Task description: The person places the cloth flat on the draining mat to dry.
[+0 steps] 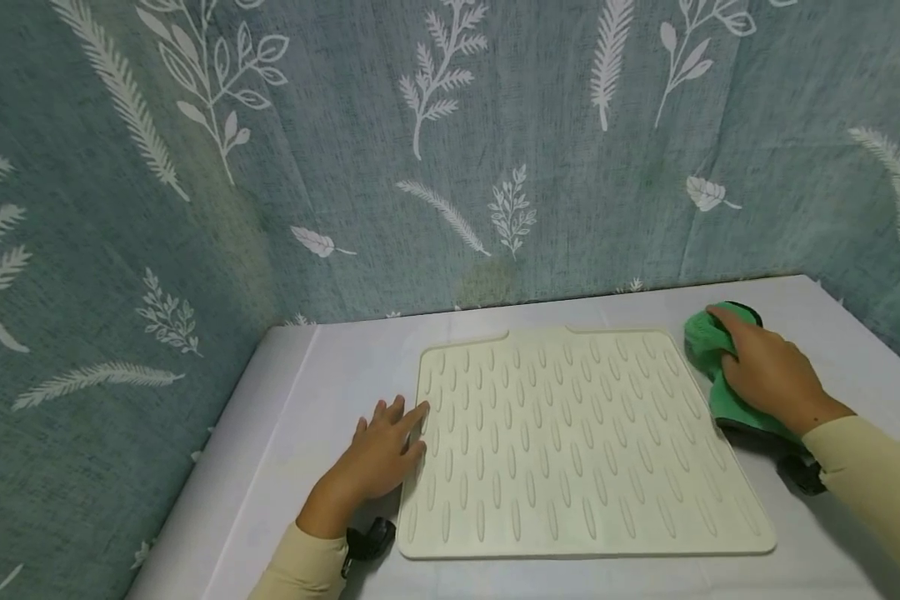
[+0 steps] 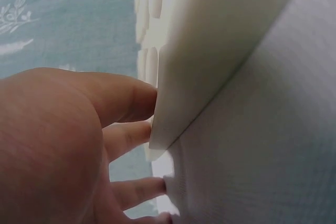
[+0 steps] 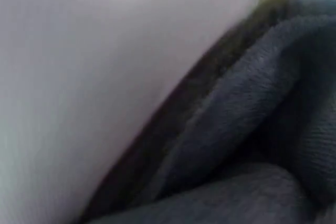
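A cream drying mat with rows of raised oval ridges lies flat on the white table. At its left edge is my left hand, fingers spread; thumb and forefinger touch the rim, and the other fingers reach toward the tabletop. The left wrist view shows these fingertips against the side of the mat. Beside the mat's right edge, my right hand grips a bunched green cloth with dark edging. The cloth's grey underside fills much of the right wrist view, hiding the right fingers.
The white tabletop extends on both sides of the mat. Teal fabric printed with white leaves hangs behind the table and along its sides. A black wrist device sits beneath each wrist, close to the table surface.
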Action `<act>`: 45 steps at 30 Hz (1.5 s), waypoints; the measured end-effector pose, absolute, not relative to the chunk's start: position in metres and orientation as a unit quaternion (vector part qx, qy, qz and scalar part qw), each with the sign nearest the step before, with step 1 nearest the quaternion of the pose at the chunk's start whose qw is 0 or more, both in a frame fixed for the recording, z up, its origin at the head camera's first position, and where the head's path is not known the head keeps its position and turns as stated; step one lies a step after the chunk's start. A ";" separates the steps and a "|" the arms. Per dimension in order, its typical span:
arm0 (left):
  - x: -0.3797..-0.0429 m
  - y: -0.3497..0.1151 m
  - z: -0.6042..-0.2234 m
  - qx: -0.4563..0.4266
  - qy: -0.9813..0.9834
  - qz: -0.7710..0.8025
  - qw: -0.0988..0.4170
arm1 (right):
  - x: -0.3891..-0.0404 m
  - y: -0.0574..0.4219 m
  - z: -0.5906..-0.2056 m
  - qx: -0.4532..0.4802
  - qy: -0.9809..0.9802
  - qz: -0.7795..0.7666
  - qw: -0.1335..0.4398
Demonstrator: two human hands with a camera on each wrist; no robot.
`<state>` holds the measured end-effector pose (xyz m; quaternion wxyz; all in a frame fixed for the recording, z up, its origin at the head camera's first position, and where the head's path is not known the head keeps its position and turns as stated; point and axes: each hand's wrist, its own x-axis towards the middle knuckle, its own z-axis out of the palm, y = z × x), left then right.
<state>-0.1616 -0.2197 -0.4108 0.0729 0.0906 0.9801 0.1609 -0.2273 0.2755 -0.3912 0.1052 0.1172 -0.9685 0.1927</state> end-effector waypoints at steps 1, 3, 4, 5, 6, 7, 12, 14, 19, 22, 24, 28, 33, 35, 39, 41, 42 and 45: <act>-0.161 -0.220 -0.411 0.091 0.980 0.161 0.074 | -0.225 0.274 -0.391 0.115 -0.964 0.199 0.132; -0.161 -0.220 -0.411 0.091 0.980 0.162 0.074 | -0.222 0.270 -0.389 0.115 -0.953 0.211 0.184; -0.161 -0.220 -0.411 0.091 0.980 0.164 0.074 | -0.221 0.267 -0.388 0.116 -0.947 0.214 0.207; -0.161 -0.220 -0.410 0.090 0.979 0.164 0.075 | -0.220 0.264 -0.387 0.118 -0.942 0.216 0.227; -0.161 -0.220 -0.410 0.090 0.980 0.164 0.075 | -0.219 0.261 -0.385 0.122 -0.937 0.220 0.244; -0.161 -0.221 -0.410 0.090 0.980 0.164 0.075 | -0.217 0.257 -0.384 0.126 -0.931 0.224 0.258; -0.161 -0.223 -0.409 0.091 0.980 0.162 0.074 | -0.211 0.239 -0.376 0.150 -0.911 0.240 0.301; -0.161 -0.223 -0.409 0.092 0.979 0.164 0.074 | -0.208 0.232 -0.374 0.158 -0.906 0.242 0.309; -0.161 -0.223 -0.409 0.095 0.979 0.166 0.076 | -0.200 0.217 -0.368 0.173 -0.900 0.242 0.319; -0.160 -0.223 -0.409 0.095 0.979 0.165 0.075 | -0.196 0.210 -0.365 0.181 -0.897 0.245 0.320; -0.160 -0.223 -0.409 0.095 0.979 0.167 0.074 | -0.193 0.206 -0.363 0.184 -0.896 0.248 0.318; -0.159 -0.222 -0.410 0.094 0.979 0.167 0.074 | -0.188 0.199 -0.360 0.196 -0.894 0.251 0.314; -0.158 -0.220 -0.409 0.095 0.979 0.164 0.075 | -0.184 0.190 -0.360 0.212 -0.889 0.255 0.316; -0.158 -0.219 -0.409 0.095 0.979 0.164 0.076 | -0.183 0.187 -0.359 0.218 -0.886 0.257 0.319; -0.158 -0.218 -0.408 0.093 0.979 0.161 0.079 | -0.180 0.180 -0.359 0.228 -0.881 0.264 0.320; -0.158 -0.218 -0.409 0.092 0.980 0.158 0.080 | -0.179 0.176 -0.358 0.232 -0.878 0.269 0.320; -0.158 -0.218 -0.409 0.092 0.980 0.156 0.081 | -0.178 0.174 -0.358 0.234 -0.877 0.272 0.320; -0.158 -0.219 -0.410 0.092 0.981 0.152 0.081 | -0.177 0.167 -0.357 0.241 -0.873 0.279 0.319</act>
